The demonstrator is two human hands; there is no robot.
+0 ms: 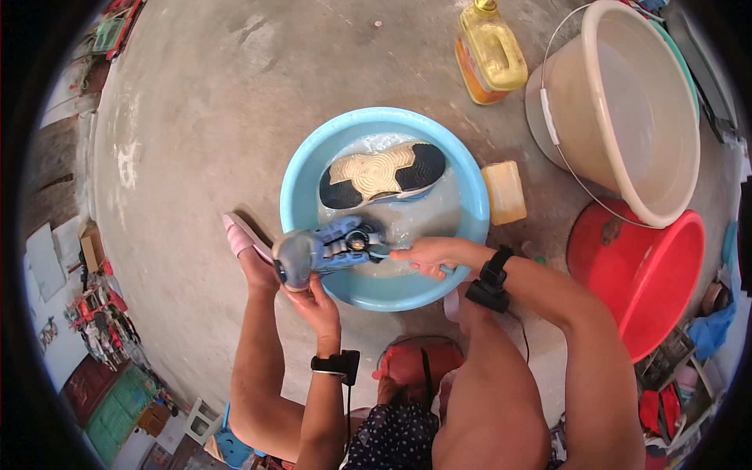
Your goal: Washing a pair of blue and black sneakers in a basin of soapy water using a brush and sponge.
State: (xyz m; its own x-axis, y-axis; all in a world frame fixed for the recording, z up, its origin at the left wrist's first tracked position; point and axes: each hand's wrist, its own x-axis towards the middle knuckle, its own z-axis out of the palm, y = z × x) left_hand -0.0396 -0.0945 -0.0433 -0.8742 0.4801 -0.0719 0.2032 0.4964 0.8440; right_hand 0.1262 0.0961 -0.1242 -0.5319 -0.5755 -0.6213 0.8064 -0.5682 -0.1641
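Observation:
My left hand [312,300] grips the toe end of a blue and grey sports shoe [323,247] and holds it sole-side out over the near rim of a light blue basin [298,184]. My right hand [427,255] is closed on a brush with a light blue handle [379,252], its head pressed against the shoe. A second shoe [384,174] lies sole up in the soapy water of the basin, its sole cream in the middle and black at the ends. Both wrists wear black bands.
A yellow soap bar [504,192] lies on the concrete floor right of the basin. Behind it stand a yellow jug [490,53], a large cream bucket [627,110] and a red tub [642,270]. A pink sandal [244,237] is on my left foot.

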